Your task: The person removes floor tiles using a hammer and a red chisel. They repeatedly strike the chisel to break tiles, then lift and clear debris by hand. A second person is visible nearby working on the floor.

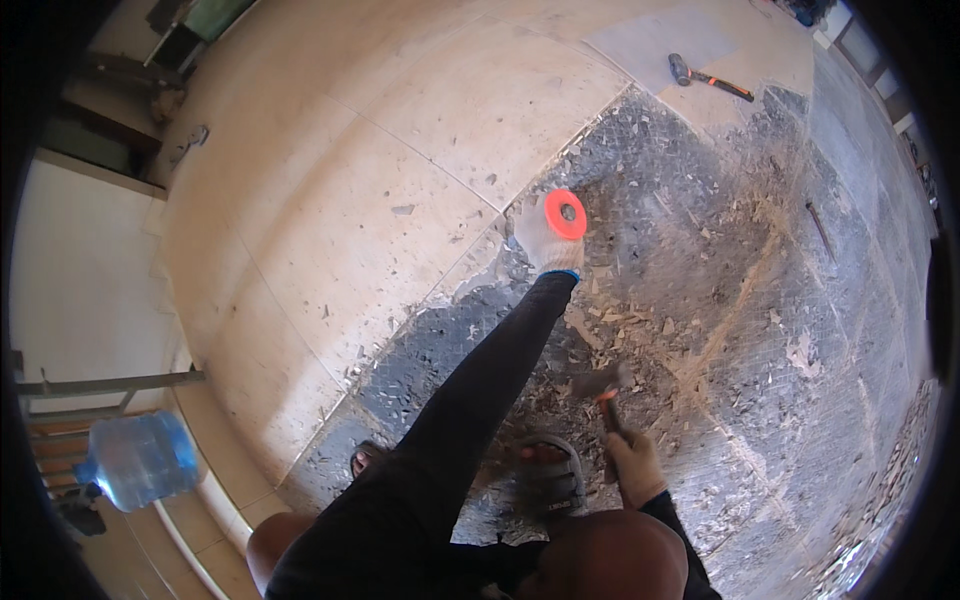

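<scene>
My gloved left hand (pixel 545 238) reaches far forward and is wrapped round a chisel (pixel 567 213) with a round orange hand guard; its metal striking end shows in the middle of the guard. The chisel's tip is hidden beneath the guard and hand, at the broken edge of the beige floor tiles (pixel 400 270). Closer to my body, my gloved right hand (pixel 637 465) grips a hammer (pixel 609 410) by its dark and orange handle. The hammer head is smeared by motion and is well apart from the chisel. My sandalled feet are beside the rubble.
Tile chips and dust cover the dark rough floor (pixel 650 300). A second hammer (pixel 700 78) lies at the far right, and a thin metal bar (pixel 820 230) lies nearer. A blue water bottle (pixel 140 460) rests on its side on a rack at the left.
</scene>
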Demonstrator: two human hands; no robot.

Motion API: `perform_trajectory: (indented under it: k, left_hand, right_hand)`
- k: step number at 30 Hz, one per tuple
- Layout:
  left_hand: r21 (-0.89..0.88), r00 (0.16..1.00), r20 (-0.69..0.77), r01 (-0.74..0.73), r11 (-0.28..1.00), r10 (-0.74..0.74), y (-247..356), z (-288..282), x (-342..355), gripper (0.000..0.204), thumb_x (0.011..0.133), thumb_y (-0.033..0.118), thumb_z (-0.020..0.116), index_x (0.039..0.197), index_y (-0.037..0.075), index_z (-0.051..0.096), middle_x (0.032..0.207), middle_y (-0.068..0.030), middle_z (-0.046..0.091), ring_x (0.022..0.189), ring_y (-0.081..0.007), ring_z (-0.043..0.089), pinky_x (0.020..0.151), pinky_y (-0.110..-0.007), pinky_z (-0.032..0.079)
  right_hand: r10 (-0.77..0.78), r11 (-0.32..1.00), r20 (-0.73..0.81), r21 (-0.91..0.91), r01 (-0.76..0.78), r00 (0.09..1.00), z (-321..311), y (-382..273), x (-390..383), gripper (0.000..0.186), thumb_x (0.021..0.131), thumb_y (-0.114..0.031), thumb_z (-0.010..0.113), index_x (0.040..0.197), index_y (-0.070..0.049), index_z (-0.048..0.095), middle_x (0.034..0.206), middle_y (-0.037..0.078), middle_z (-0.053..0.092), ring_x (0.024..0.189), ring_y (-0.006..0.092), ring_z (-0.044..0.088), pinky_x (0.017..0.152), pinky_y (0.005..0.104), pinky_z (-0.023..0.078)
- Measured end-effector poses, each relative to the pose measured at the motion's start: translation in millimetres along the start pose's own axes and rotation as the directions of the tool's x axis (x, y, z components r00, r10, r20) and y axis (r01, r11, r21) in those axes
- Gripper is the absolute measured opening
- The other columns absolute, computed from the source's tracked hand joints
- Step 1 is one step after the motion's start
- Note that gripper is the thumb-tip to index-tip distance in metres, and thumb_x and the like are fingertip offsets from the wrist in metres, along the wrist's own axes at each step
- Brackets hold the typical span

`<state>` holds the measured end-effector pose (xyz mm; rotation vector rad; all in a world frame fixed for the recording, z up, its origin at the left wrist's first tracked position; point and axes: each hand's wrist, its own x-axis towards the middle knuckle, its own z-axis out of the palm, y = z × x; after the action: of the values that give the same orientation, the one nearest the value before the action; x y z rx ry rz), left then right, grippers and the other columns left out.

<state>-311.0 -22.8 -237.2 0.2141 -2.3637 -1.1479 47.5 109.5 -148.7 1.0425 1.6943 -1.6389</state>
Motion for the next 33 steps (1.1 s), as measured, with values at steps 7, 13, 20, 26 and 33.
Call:
perform_trajectory:
  k: [7, 13, 20, 26, 33]
  left_hand:
    - [0.155, 0.987, 0.13, 0.07, 0.985, -0.09, 7.6, 9.1, 6.5, 0.025, 0.086, 0.027, 0.082, 0.107, 0.013, 0.084, 0.107, -0.0157, 0.077, 0.106, -0.0408, 0.072, 0.089, -0.052, 0.057]
    - [0.228, 0.991, 0.129, -0.057, 0.972, 0.028, 4.8, 8.9, 1.8, 0.028, 0.084, 0.029, 0.084, 0.108, 0.014, 0.084, 0.108, -0.0154, 0.078, 0.104, -0.0401, 0.073, 0.089, -0.052, 0.058]
    - [0.147, 0.989, 0.143, 0.004, 0.989, -0.026, -1.5, 12.0, 3.0, 0.029, 0.083, 0.026, 0.087, 0.109, 0.014, 0.083, 0.112, -0.0155, 0.078, 0.103, -0.0399, 0.073, 0.088, -0.052, 0.058]
    - [0.155, 0.996, 0.063, 0.051, 0.987, -0.061, -10.7, 23.3, 4.1, 0.031, 0.083, 0.028, 0.089, 0.109, 0.013, 0.082, 0.109, -0.0154, 0.077, 0.102, -0.0393, 0.073, 0.088, -0.052, 0.057]
    - [0.161, 0.997, 0.051, -0.067, 0.985, 0.06, -26.3, 18.9, -2.5, 0.033, 0.087, 0.033, 0.093, 0.107, 0.01, 0.08, 0.105, -0.017, 0.075, 0.094, -0.0413, 0.072, 0.085, -0.053, 0.055]
  right_hand:
    - [-0.553, 0.754, -0.371, 0.158, 0.638, 0.746, -21.9, -177.5, 27.9, 0.031, 0.113, -0.035, 0.07, 0.106, -0.005, 0.067, 0.078, -0.001, 0.063, 0.061, 0.0082, 0.06, 0.05, 0.027, 0.049]
    - [-0.684, 0.602, -0.49, 0.04, 0.797, 0.541, 19.9, -221.9, 93.7, 0.028, 0.113, -0.033, 0.07, 0.101, -0.008, 0.066, 0.079, 0.0, 0.063, 0.066, 0.0085, 0.059, 0.058, 0.0295, 0.051]
    - [-0.604, 0.795, -0.211, -0.093, 0.599, 0.769, -4.7, -241.1, 71.3, 0.029, 0.109, -0.031, 0.073, 0.096, -0.007, 0.065, 0.075, -0.001, 0.062, 0.061, 0.0098, 0.059, 0.056, 0.0311, 0.048]
    - [-0.71, 0.261, -0.635, 0.165, 0.951, 0.305, -17.6, -273.9, 49.2, 0.028, 0.114, -0.028, 0.069, 0.094, -0.011, 0.059, 0.073, -0.003, 0.057, 0.062, 0.0074, 0.059, 0.055, 0.0286, 0.049]
    - [-0.619, 0.763, -0.145, -0.345, 0.547, 0.772, 14.1, -240.0, 66.6, 0.034, 0.108, -0.034, 0.072, 0.103, 0.0, 0.071, 0.084, 0.008, 0.07, 0.077, 0.0207, 0.07, 0.072, 0.0406, 0.056]
